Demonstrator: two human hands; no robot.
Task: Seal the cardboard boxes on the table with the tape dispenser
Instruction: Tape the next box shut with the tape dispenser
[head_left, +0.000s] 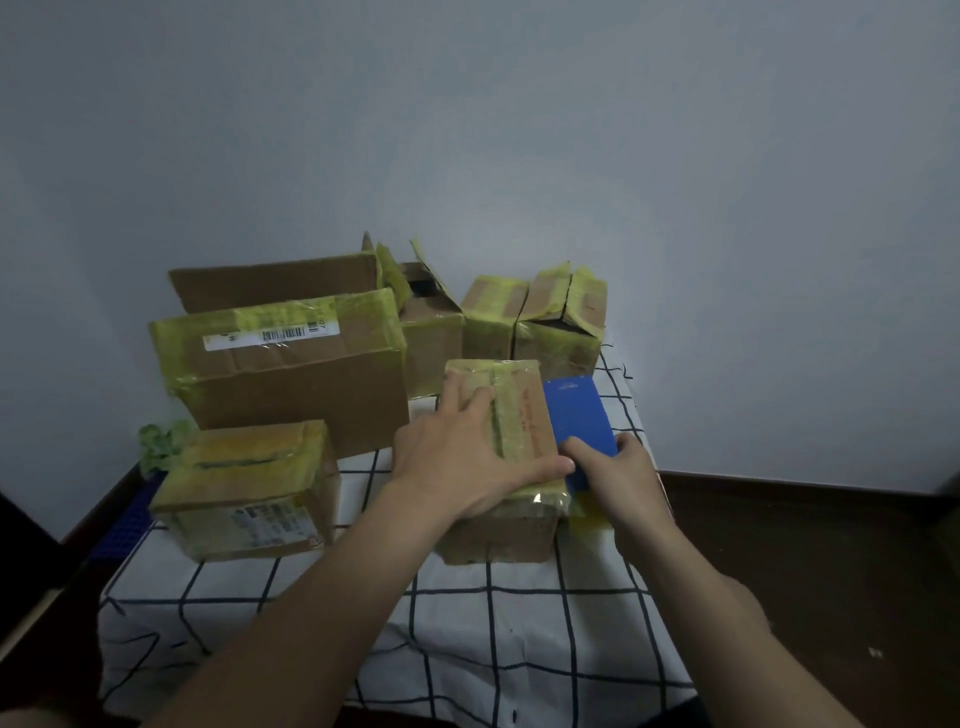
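A small cardboard box (519, 410) with yellowish tape along its top seam stands at the middle of the table. My left hand (462, 447) lies flat on its top, fingers straight, thumb stretched toward the near right corner. My right hand (618, 478) grips the blue tape dispenser (582, 415), which stands against the box's right side. Yellow tape (587, 514) shows under the dispenser at the box's near right corner.
Several other taped boxes share the table: a small one (244, 488) at the left, a large one (291, 364) behind it, open-flapped ones (561, 322) against the wall. A crumpled tape wad (163, 444) lies far left. A checked cloth (415, 623) covers the table.
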